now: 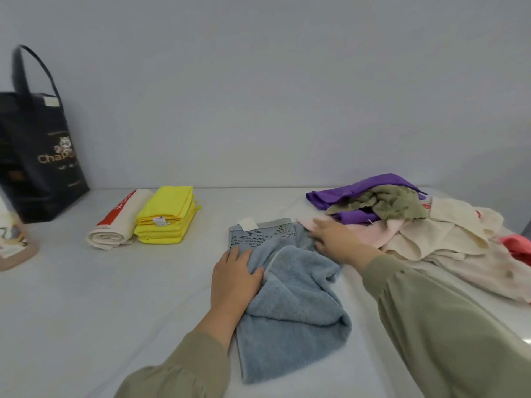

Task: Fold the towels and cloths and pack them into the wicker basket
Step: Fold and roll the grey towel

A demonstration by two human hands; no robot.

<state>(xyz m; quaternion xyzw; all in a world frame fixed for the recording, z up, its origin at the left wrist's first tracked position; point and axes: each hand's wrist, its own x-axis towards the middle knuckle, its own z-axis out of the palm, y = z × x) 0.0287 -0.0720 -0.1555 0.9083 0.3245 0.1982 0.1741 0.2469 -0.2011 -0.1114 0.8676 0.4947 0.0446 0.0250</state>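
A black tote bag (43, 156) with gold lettering stood at the far left of the white table (86, 297), against the pale wall. In front of it, at the picture's left edge, sat a pinkish-brown object (13, 245) too cropped to identify. Further right lay a rolled cream cloth with a red stripe (115, 225), touching a neat stack of folded yellow cloths (166, 216). On the far right a loose pile crowded the table: a purple cloth (359, 191) at the back, an olive-green cloth (390, 202) on top of it, a pink cloth (365, 234), a cream cloth (448, 231) and a coral-red one (517, 245) at the edge. The pink cloth reached right up to the far right corner of the blue towel (287, 311).

That blue towel lay in the middle of the table, in front of the person. Its long axis ran from the person toward the wall, leaning slightly left at the near end. The far end carried a patterned border and a white label; a loose flap was turned over across the middle, and the near part was rumpled.

The left hand (232, 278) rested flat on the towel's left edge, fingers straight and pressing down. The right hand (336, 239) reached over the far right corner, fingers extended; blur hid whether it pinched the fabric. Both arms wore olive sleeves.
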